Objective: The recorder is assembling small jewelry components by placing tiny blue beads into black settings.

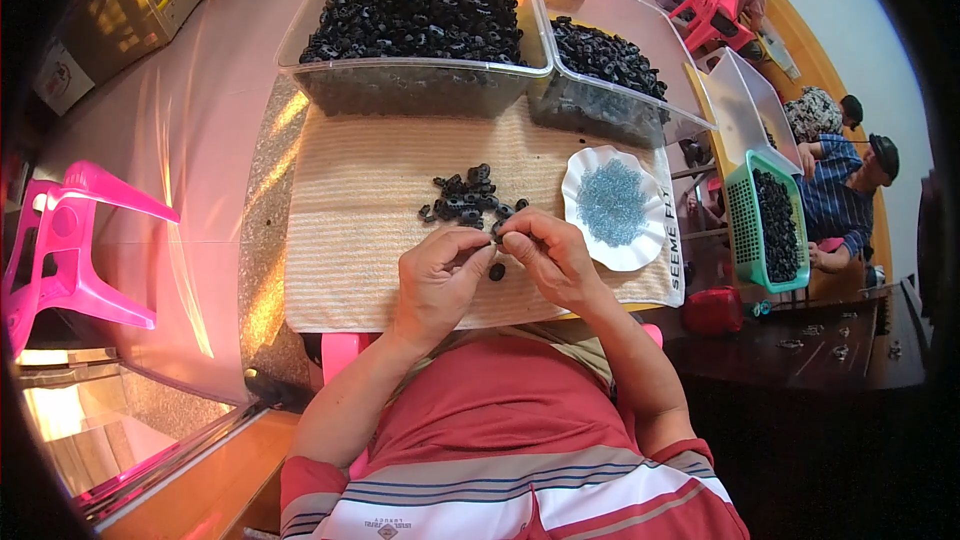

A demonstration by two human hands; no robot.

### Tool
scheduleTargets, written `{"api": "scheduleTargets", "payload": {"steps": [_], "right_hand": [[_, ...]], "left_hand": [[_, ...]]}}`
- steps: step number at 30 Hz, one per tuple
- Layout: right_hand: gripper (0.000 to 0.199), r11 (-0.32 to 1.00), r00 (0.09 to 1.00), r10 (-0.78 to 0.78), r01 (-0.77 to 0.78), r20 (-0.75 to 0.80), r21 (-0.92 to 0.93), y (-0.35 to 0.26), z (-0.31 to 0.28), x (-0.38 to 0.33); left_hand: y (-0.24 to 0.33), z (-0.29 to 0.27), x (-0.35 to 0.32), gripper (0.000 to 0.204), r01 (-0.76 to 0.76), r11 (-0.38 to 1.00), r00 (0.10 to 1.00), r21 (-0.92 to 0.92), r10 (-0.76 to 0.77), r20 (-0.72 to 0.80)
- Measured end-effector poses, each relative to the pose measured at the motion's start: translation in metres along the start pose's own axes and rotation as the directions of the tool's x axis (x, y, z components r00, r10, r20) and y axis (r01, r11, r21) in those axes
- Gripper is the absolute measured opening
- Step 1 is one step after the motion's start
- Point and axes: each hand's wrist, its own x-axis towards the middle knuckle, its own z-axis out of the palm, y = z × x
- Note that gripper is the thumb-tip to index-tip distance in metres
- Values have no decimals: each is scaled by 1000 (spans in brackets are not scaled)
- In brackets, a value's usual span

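Observation:
My left hand (440, 278) and my right hand (553, 258) meet over the towel, fingertips pinched together. A small black plastic part (497, 228) shows at the fingertips, mostly hidden by them. Just below the fingers, one round black piece (497, 272) lies on the towel. Beyond my hands is a loose pile of small black plastic parts (465, 196). To the right of my right hand stands a white plate with a wavy rim (640, 255), holding many tiny clear-blue pieces (612, 202).
A striped beige towel (345, 240) covers the table. At its far edge stand a large clear bin (410, 90) and a smaller clear bin (600, 110), both full of black parts. A green basket (742, 230) and a seated person (845, 190) are at right, a pink stool (95, 240) at left.

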Motion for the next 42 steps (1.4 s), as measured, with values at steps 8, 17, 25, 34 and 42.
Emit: {"api": "scheduleTargets", "payload": {"steps": [8,17,25,34,42], "right_hand": [[15,980,993,112,-116,32,162,-7,-2,-7],[15,976,993,107,-114,49,187,-3,-2,-12],[17,945,990,135,-136,24,296,-5,1,-14],[19,963,988,153,-157,33,219,-6,-2,-18],[19,983,991,116,-105,-66,152,-3,4,-19]], "left_hand": [[10,4,-1,12,-43,997,998,65,40,42],[5,6,-5,13,-22,999,999,45,20,49],[0,5,-4,12,-15,998,997,54,12,71],[8,5,-3,13,-68,992,996,110,61,70],[4,6,-3,13,-59,995,996,76,54,70]]}}
